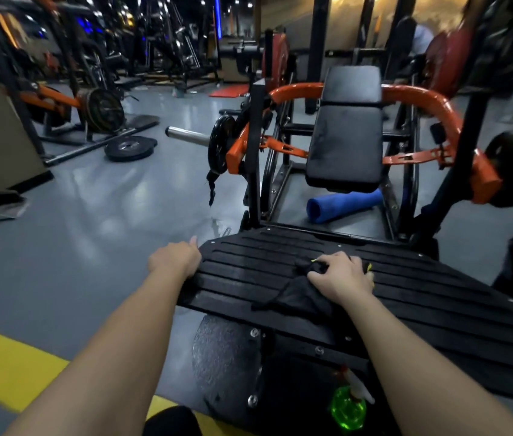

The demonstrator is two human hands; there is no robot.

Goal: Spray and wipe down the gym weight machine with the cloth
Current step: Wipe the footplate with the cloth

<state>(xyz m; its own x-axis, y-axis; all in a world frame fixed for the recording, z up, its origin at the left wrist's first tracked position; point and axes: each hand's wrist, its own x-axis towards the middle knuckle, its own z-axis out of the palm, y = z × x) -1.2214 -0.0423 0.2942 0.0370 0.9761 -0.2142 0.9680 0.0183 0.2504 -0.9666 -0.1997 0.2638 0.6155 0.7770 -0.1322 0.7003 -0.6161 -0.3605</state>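
Head camera is showing the left hand (174,259) gripping the left edge of the machine's ribbed footplate (422,287), while the right hand (340,276) is pressing a bunched black cloth (296,294) onto it, fingers curling into the fabric. A green spray bottle (348,407) is sitting below the plate.

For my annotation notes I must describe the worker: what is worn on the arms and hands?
Nothing worn shows. The left hand and the right hand are bare, with no glove, watch or bracelet visible. Both forearms are bare as well, and no sleeve reaches into the view.
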